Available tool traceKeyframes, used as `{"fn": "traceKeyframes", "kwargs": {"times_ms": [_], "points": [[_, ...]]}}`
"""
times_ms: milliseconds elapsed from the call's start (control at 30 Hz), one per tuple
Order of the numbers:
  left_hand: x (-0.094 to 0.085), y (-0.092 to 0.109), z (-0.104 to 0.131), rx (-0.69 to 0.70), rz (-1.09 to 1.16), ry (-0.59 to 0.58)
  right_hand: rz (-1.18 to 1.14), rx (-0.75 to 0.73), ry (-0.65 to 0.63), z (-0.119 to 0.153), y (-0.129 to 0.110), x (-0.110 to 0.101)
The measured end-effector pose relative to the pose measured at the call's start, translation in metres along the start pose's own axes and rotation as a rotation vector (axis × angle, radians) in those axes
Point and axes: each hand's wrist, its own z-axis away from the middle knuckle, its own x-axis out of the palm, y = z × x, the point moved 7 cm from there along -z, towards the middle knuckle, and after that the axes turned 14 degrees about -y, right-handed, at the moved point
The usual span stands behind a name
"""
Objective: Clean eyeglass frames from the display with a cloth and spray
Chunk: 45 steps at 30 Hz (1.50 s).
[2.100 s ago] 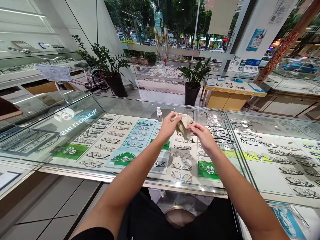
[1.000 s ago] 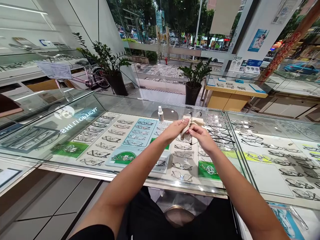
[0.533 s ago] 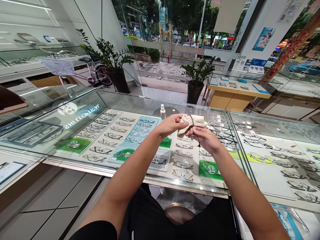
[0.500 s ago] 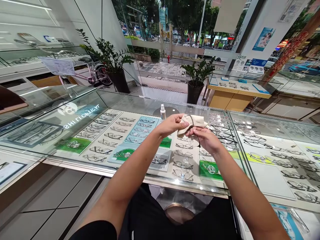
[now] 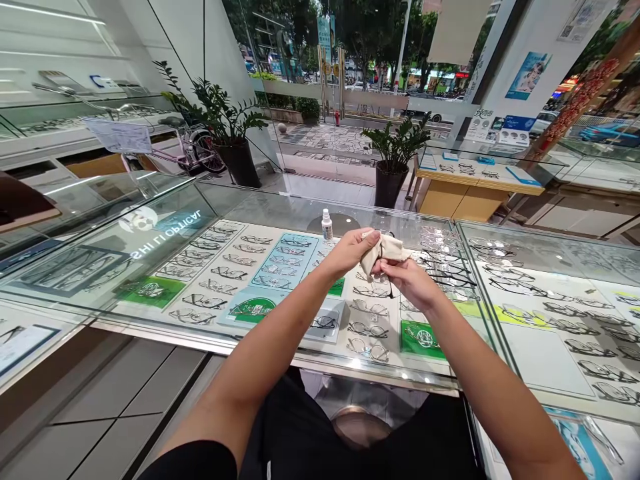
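Note:
Above the glass counter, a cream cleaning cloth [image 5: 394,248] is bunched around a pair of dark-framed eyeglasses [image 5: 391,291]; a thin dark temple sticks out below, and the cloth and fingers cover most of the frame. My left hand [image 5: 356,251] is closed on the cloth, thumb on top. From the right, my right hand [image 5: 409,279] pinches the eyeglasses at the cloth's lower edge. A small white spray bottle [image 5: 327,225] stands upright on the glass, just beyond my left hand.
Beneath the glass of the display counter [image 5: 280,201] lie rows of eyeglasses [image 5: 369,329] and green cards [image 5: 424,339]. Potted plants [image 5: 393,163] stand behind it, near the glass front. A bicycle [image 5: 195,150] is at the back left, and a round stool [image 5: 361,427] shows below.
My left hand has shifted slightly over the cloth, which is folded differently around the eyeglasses. The eyeglasses have turned, and the hanging temple has moved a little left.

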Motion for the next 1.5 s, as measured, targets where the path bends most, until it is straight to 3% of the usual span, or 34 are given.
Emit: {"fn": "traceKeyframes", "kwargs": {"times_ms": [100,233,333,567,733,933,1200,1367,1500], "points": [[-0.001,-0.002,-0.002,0.007,0.125,-0.016,0.009,-0.003,-0.003,0.001,-0.005,-0.001],[-0.005,-0.011,-0.005,0.027,0.322,0.086,-0.014,-0.05,0.036,0.003,-0.014,-0.006],[-0.001,-0.019,-0.008,-0.005,0.387,0.097,-0.004,-0.053,0.041,0.003,-0.014,-0.009],[0.007,-0.018,-0.006,0.014,0.253,0.123,-0.036,-0.038,0.06,0.0,-0.005,-0.01],[0.002,-0.027,-0.008,0.022,0.216,0.189,0.051,-0.001,0.064,-0.002,-0.001,-0.004],[-0.002,-0.017,-0.006,0.007,0.213,0.071,0.046,-0.019,0.121,0.001,-0.008,-0.015],[0.004,-0.018,-0.007,0.07,0.17,0.195,0.032,-0.014,0.113,-0.001,0.0,-0.007],[0.0,-0.023,-0.009,0.013,0.253,0.147,0.005,-0.045,0.135,-0.001,-0.002,-0.011],[0.004,-0.02,-0.009,0.051,0.263,0.122,-0.04,-0.041,0.141,-0.001,-0.002,-0.013]]}}
